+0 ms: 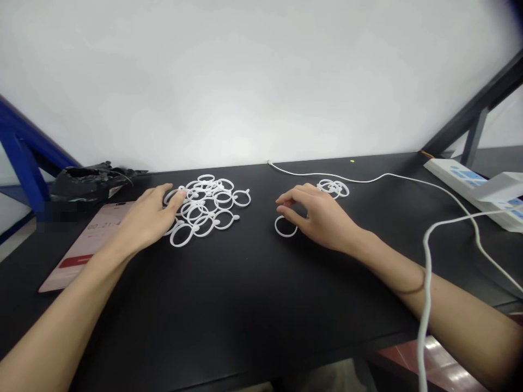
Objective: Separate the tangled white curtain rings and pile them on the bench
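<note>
Many white plastic rings [195, 227], each with a small tab, lie in an overlapping heap on the black table. My left hand [153, 215] rests at the left edge of this heap, its thumb over the outer rings and its fingers apart. To the right, my right hand [312, 212] hovers low with curved fingers and a gap between thumb and forefinger. One single white ring [286, 236] lies flat beneath its thumb, partly covered by the hand. Behind the right hand sits a smaller cluster of white rings [333, 189].
A phone or tablet with a timer [81, 250] lies under my left forearm. A crumpled black plastic bag [92, 182] is at the back left. A white cable [368, 181] crosses the back and right side to a white power strip [469, 185]. A white wall [245, 81] stands behind.
</note>
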`<state>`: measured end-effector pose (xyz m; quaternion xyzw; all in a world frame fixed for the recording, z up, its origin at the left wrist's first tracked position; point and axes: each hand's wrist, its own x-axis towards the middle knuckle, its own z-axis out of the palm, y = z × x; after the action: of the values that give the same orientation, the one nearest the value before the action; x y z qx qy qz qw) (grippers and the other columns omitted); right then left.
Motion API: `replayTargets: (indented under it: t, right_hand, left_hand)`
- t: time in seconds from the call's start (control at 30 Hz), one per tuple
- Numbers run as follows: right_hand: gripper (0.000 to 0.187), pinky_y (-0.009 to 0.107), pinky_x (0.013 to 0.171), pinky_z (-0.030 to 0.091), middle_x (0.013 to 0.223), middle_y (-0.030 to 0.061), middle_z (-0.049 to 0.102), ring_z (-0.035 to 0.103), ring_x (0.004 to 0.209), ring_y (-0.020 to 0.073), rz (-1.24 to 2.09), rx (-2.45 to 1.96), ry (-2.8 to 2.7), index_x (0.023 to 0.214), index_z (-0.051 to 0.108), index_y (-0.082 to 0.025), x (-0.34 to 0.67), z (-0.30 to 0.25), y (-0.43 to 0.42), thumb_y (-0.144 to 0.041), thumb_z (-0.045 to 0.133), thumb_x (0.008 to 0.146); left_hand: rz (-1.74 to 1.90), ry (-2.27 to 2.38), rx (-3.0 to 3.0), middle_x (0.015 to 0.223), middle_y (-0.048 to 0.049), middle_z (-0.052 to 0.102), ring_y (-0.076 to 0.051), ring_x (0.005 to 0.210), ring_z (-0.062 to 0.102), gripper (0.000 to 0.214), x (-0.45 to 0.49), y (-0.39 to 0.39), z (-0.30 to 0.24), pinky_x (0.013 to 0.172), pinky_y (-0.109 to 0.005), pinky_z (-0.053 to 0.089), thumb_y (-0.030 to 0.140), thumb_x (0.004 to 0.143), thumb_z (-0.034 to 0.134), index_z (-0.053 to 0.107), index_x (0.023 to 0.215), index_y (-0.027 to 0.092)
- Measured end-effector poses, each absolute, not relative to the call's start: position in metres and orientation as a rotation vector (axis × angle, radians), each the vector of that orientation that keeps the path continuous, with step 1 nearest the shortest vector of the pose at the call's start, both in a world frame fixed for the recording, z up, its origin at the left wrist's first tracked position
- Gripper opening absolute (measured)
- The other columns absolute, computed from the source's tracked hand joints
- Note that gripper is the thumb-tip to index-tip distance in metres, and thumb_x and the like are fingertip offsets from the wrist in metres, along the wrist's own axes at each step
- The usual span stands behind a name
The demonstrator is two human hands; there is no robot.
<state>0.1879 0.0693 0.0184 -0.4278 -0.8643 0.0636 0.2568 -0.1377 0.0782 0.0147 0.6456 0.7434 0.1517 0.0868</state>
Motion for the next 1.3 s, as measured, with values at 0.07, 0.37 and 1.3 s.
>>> replayTargets:
  t: [0.07,0.37,1.3]
  right_hand:
    - [0.018,0.034,0.081,0.049,0.094,0.0050,0.069,0.059,0.092,0.0212,0.140,-1.177,-2.370,0.102,0.065,-0.018,0.189,0.019,0.070,-0.031,0.057,0.094]
    - [0.020,0.036,0.077,0.046,0.093,0.0061,0.068,0.061,0.092,0.0243,-0.069,-1.496,-2.506,0.091,0.065,-0.020,0.204,0.033,0.078,-0.032,0.049,0.096]
    - [0.009,0.035,0.076,0.047,0.093,0.0090,0.067,0.058,0.086,0.0228,0.087,-1.269,-2.689,0.092,0.062,-0.016,0.193,0.029,0.067,-0.021,0.055,0.090]
  left_hand:
    - [0.458,2.207,1.902,0.151,-0.0225,0.040,-0.035,0.140,0.037,0.074,-0.135,0.079,0.009,0.114,-0.048,0.029,0.056,0.096,0.029,0.036,0.147,0.002]
    - [0.467,2.171,1.864,0.157,-0.0170,0.032,-0.029,0.146,0.027,0.076,-0.129,0.077,-0.001,0.119,-0.043,0.021,0.057,0.097,0.024,0.027,0.152,0.004]
    - [0.539,2.158,1.936,0.154,-0.0253,0.033,-0.037,0.142,0.031,0.077,-0.116,0.076,0.000,0.114,-0.051,0.029,0.056,0.098,0.027,0.027,0.150,-0.001]
